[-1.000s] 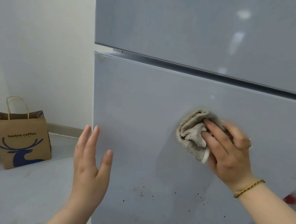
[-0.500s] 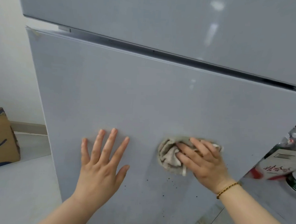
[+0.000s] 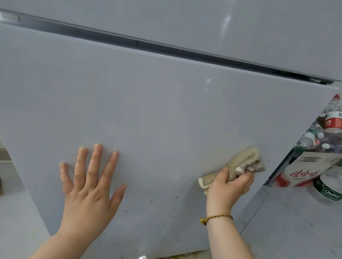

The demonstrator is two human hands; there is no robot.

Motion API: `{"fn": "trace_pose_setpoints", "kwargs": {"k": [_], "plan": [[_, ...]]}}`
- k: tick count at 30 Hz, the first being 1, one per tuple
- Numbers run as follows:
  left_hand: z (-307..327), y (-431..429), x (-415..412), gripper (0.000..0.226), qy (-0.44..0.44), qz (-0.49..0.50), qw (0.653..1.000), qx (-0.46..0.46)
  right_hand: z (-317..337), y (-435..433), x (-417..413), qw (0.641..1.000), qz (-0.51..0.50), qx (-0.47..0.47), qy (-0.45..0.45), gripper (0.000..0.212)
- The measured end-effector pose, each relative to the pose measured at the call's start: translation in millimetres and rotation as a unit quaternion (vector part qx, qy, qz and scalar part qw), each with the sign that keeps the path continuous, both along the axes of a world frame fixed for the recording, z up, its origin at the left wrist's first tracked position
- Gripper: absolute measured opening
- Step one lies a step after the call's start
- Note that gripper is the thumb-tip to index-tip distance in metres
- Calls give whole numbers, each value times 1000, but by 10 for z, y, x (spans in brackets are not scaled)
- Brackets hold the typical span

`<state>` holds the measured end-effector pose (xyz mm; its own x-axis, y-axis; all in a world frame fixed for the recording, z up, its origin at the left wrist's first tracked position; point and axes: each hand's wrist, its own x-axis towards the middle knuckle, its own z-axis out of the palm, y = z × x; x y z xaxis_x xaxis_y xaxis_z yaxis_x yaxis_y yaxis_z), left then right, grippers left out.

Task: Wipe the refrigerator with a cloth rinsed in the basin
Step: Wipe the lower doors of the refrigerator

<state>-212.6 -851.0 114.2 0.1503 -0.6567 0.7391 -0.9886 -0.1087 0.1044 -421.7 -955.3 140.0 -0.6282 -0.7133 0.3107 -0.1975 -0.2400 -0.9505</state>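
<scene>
Cloth (image 3: 243, 163) in right hand (image 3: 228, 186), against refrigerator (image 3: 156, 118)

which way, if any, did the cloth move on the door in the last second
Yes. The cloth in the right hand went right across the door, from near its middle to close by its right edge.

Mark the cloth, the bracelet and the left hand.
cloth (image 3: 243, 160), head view, bunched upper fold.
bracelet (image 3: 219, 217), head view, chain across the wrist.
left hand (image 3: 89, 192), head view, back of the hand.
</scene>
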Motion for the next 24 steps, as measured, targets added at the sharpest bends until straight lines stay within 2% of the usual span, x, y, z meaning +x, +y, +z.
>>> {"fn": "trace_pose_setpoints", "kwargs": {"k": [2, 4, 6, 9, 11, 13, 15, 17, 19, 21, 24], "plan": [[1, -17, -2, 59, 9, -4, 1000, -10, 187, -51, -29, 993, 0, -87, 81, 47], [-14, -35, -4, 59, 3, -5, 1000, -15, 207, -212, -166, 989, -17, -101, 107, 47], [-22, -34, -6, 58, 3, -3, 1000, -12, 84, -364, -342, 996, -37, -71, 32, 50], [-35, -67, -41, 66, 28, 12, 999, 28, -210, -394, -510, 979, -75, 69, -176, 44], [-24, -86, -62, 68, 59, 15, 997, 44, -360, -362, -533, 966, -60, 122, -220, 43], [-38, -103, -74, 67, 70, 17, 996, 48, -279, -352, -516, 980, -49, 87, -174, 40], [-54, -114, -73, 67, 69, 18, 996, 47, -42, -359, -520, 997, -39, 10, -69, 46], [-61, -125, -63, 68, 68, 14, 997, 40, 237, -375, -538, 997, -25, -67, 20, 49], [-61, -130, -65, 69, 62, 9, 998, 31, 350, -391, -593, 992, -32, -96, 70, 49], [-69, -124, -64, 69, 57, 7, 998, 27, 252, -433, -685, 992, -48, -89, 81, 54], [-85, -131, -61, 70, 45, 19, 998, 33, -230, -497, -812, 997, -58, 31, -32, 47]]}}
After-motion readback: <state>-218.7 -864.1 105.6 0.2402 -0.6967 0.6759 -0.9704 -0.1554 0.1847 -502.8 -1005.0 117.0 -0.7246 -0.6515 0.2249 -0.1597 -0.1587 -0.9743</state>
